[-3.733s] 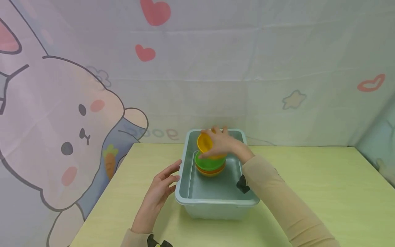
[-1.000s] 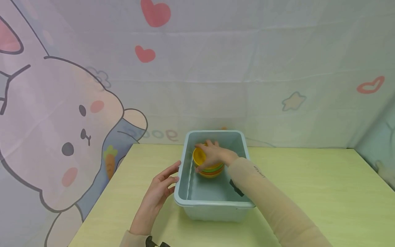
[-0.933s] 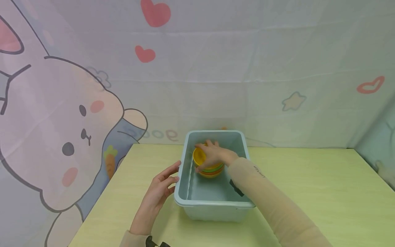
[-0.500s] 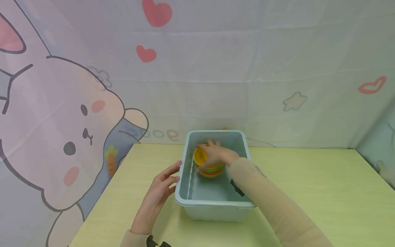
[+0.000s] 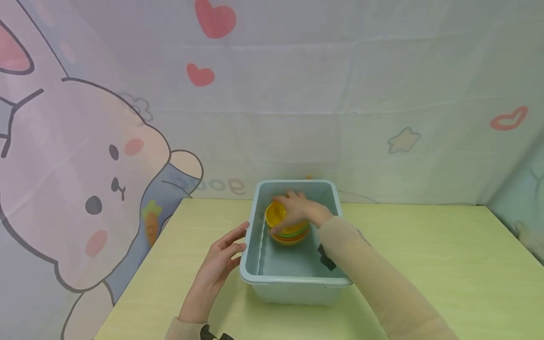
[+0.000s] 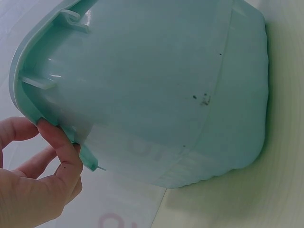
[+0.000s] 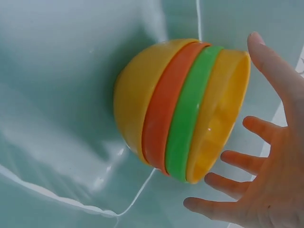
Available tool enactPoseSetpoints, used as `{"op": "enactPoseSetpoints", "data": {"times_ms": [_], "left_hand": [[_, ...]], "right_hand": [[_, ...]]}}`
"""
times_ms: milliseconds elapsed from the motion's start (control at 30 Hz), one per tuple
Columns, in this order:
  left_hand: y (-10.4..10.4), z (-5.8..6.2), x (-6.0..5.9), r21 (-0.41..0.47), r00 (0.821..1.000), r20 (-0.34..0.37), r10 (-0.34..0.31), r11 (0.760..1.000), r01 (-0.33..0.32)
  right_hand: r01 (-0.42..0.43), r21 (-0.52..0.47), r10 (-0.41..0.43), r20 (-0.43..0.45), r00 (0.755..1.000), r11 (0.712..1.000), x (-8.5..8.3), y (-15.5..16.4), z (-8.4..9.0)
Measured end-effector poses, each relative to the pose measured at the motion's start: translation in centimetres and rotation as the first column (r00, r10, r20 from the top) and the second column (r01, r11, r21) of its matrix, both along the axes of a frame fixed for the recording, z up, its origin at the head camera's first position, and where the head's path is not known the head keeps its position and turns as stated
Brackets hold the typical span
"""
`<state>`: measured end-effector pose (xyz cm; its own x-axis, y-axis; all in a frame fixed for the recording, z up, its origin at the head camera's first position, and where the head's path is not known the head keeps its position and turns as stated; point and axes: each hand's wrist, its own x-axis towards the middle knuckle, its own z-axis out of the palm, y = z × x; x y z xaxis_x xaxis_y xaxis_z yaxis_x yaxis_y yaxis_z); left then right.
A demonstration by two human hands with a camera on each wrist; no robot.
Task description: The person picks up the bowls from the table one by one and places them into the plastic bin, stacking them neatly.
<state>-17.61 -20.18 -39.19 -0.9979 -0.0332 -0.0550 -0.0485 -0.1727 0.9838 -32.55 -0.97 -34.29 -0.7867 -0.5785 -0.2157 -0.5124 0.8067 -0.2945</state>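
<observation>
Several nested bowls stand in a pale blue-green plastic bin (image 5: 296, 279). The top yellow bowl (image 5: 274, 215) sits over a green bowl (image 7: 186, 121), an orange bowl (image 7: 167, 104) and another yellow bowl (image 7: 137, 90) at the bottom. My right hand (image 5: 295, 211) is spread over the stack; in the right wrist view its fingers (image 7: 237, 161) are extended, just off the top bowl's rim, with nothing held. My left hand (image 5: 221, 257) touches the bin's left side, thumb and fingertips resting at the outer rim, as the left wrist view shows (image 6: 52, 175).
The bin stands on a light yellow-green table (image 5: 425, 250). Behind the table hangs a pale cloth (image 5: 272, 141) printed with a rabbit, hearts and a star. The right sleeve (image 5: 374, 274) crosses the bin's right rim.
My right hand has lowered the yellow bowl onto the green one, letting it go into the stack. In the last half second that hand has shifted slightly. My left hand has stayed at the rim.
</observation>
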Motion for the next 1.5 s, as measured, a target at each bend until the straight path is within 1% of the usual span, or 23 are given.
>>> {"op": "enactPoseSetpoints", "data": {"times_ms": [233, 333, 533, 633, 767, 933, 1033, 1100, 1167, 1233, 1367, 1400, 1500], "left_hand": [[0.1, -0.1, -0.1, 0.0, 1.0, -0.004, -0.002, 1.0, 0.002], [0.2, -0.1, -0.2, -0.005, 1.0, -0.003, -0.008, 1.0, 0.008], [0.3, 0.2, -0.5, -0.016, 1.0, 0.015, -0.007, 1.0, 0.007], [0.2, 0.4, -0.6, -0.056, 1.0, 0.026, 0.0, 0.998, 0.002], [-0.5, 0.7, -0.5, -0.136, 0.999, 0.03, 0.022, 0.991, -0.018], [-1.4, 0.6, -0.3, -0.191, 0.998, 0.037, 0.043, 0.981, -0.035], [-1.9, 0.6, -0.3, -0.224, 0.998, 0.034, 0.053, 0.974, -0.044], [-2.2, 0.6, -0.4, -0.269, 0.998, 0.018, 0.054, 0.962, -0.047], [-2.5, 0.8, -0.5, -0.325, 0.998, -0.002, 0.059, 0.944, -0.057], [-2.8, 1.1, -0.6, -0.394, 0.997, -0.03, 0.07, 0.916, -0.076], [-3.1, 1.8, -0.5, -0.511, 0.991, -0.1, 0.087, 0.85, -0.126], [-3.2, 2.0, -0.5, -0.536, 0.989, -0.118, 0.089, 0.833, -0.139], [-3.2, 2.2, -0.6, -0.585, 0.983, -0.16, 0.088, 0.794, -0.167]], "right_hand": [[0.022, -0.003, -0.022, 0.039, 0.999, 1.0, 0.1, 0.7, 0.9], [0.029, 0.005, -0.029, 0.045, 0.999, 1.0, 0.3, 1.1, 1.2], [0.036, -0.022, -0.035, 0.052, 0.998, 0.999, 0.4, 1.8, 2.0], [0.008, -0.025, -0.008, 0.012, 1.0, 1.0, 0.4, 1.9, 2.6], [-0.038, -0.031, 0.037, -0.037, 0.999, 0.999, 0.6, 1.6, 3.6], [-0.044, -0.01, 0.043, -0.034, 0.998, 0.999, 1.4, 1.3, 5.1], [-0.046, 0.015, 0.046, -0.05, 0.998, 0.999, 1.9, 1.2, 5.8], [-0.04, 0.03, 0.042, -0.072, 0.996, 0.999, 2.1, 1.3, 6.2], [-0.031, 0.04, 0.034, -0.097, 0.995, 0.999, 2.2, 1.5, 6.5], [-0.024, 0.045, 0.029, -0.117, 0.993, 0.999, 2.4, 1.7, 6.7], [-0.009, 0.039, 0.015, -0.138, 0.99, 0.999, 3.1, 2.4, 7.2], [-0.009, 0.038, 0.015, -0.147, 0.989, 0.999, 3.4, 2.5, 7.3], [-0.016, 0.029, 0.021, -0.183, 0.983, 0.999, 4.0, 3.3, 7.7]]}}
